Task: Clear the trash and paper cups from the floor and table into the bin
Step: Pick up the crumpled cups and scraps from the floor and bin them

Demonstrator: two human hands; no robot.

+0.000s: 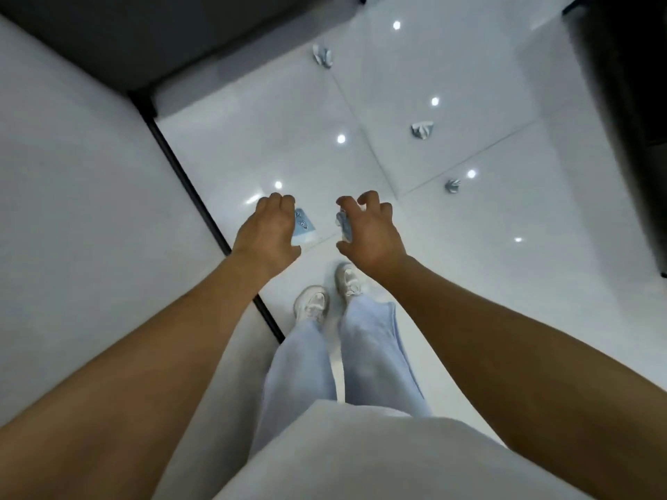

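Both hands mid-frame: left hand (269, 230) grips a paper cup (304, 227), right hand (368, 230) pinches a crumpled cup (343, 225). Light, crushable; hold by the sides. Three more scraps (422, 130) upper right on floor (469, 283).

Soft, slightly blurred, glare spots on glossy floor (451, 84), wide-angle bending.

Three crumpled cups (322, 56) (422, 130) (452, 185) lay on the floor (469, 265), ahead and right of the hands; the table (72, 211) stood left, the shoes (311, 305) below.
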